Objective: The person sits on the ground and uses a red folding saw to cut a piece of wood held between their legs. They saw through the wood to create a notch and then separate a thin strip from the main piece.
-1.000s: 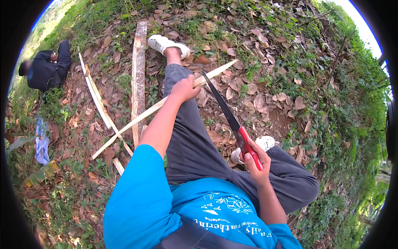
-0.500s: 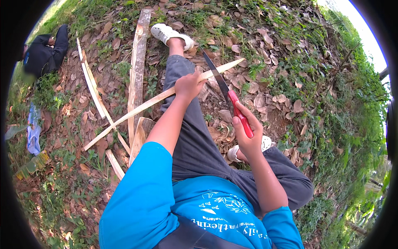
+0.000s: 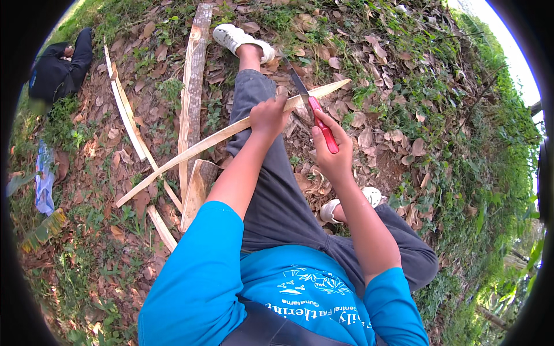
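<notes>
My left hand (image 3: 269, 118) is closed around a long, pale strip of split wood (image 3: 199, 149), which slants over my outstretched leg from lower left to upper right. The strip's tapered end reaches past the hand to the right. In my right hand (image 3: 333, 154) is a hand saw with a red handle (image 3: 327, 131), the fingers wrapped round the grip. Its dark blade (image 3: 297, 79) crosses the strip just right of my left hand and points up and away. I cannot tell whether the teeth bite into the wood.
Left of my leg lie a bark-covered split pole (image 3: 197, 63), a short wood block (image 3: 199, 185) and thin wood strips (image 3: 124, 109). A blue plastic bag (image 3: 44, 179) lies at far left. Beyond it is a dark-clothed person (image 3: 60, 72). Dry leaves and weeds cover the ground.
My right hand has pushed the saw up and away, so its handle now sits close to the strip. My left hand keeps its hold on the wood.
</notes>
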Tool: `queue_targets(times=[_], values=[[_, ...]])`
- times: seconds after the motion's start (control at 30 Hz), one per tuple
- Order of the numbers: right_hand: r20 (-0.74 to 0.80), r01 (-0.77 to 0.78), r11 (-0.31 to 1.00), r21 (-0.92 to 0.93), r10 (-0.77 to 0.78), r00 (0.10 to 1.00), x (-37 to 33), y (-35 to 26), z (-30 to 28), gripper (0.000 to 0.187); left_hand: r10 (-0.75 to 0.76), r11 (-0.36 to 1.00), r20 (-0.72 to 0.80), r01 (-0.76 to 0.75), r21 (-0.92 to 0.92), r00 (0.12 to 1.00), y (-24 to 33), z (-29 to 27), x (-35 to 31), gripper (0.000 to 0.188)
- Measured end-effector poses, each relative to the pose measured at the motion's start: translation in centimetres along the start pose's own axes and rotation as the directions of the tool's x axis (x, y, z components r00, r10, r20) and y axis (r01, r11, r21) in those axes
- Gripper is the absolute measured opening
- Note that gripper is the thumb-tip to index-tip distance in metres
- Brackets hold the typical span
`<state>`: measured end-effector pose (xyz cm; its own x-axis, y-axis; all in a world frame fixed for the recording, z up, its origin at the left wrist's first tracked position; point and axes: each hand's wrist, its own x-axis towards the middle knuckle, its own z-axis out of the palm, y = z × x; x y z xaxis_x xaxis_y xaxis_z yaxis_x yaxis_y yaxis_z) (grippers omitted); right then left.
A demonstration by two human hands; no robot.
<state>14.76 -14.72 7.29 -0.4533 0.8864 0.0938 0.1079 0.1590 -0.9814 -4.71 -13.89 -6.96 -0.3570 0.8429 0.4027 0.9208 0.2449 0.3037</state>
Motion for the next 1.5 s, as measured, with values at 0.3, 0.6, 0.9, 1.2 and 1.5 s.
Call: queue_targets(times=[0.3,0.6,0.9,1.2,1.5], values=[[-0.004,0.002,1.000,0.014,-0.001,1.000,-0.3,0.7,-0.2,0.037,0.003,0.999,0.007,-0.003,0.034,1.000,0.1,-0.4,0.2,0.036],[-0.020,0.073,0.997,0.008,-0.073,0.997,-1.3,0.6,-1.1,0.036,-0.055,0.994,-0.019,0.057,0.090,0.998,1.4,-0.5,0.0,0.040],[0.005,0.044,0.999,-0.022,-0.044,0.999,-1.3,1.0,-1.4,0.034,-0.066,0.992,0.002,0.065,0.104,0.998,1.8,-0.8,0.0,0.037],[0.105,-0.026,0.995,-0.092,0.035,0.994,-1.8,1.2,-2.2,0.039,-0.058,0.994,-0.008,0.058,0.088,0.998,1.7,-0.8,0.0,0.038],[0.032,0.093,0.965,-0.246,-0.088,0.996,-0.5,2.7,-0.3,0.055,-0.108,0.993,0.356,0.114,0.005,0.928,0.6,-2.3,2.5,0.045]])
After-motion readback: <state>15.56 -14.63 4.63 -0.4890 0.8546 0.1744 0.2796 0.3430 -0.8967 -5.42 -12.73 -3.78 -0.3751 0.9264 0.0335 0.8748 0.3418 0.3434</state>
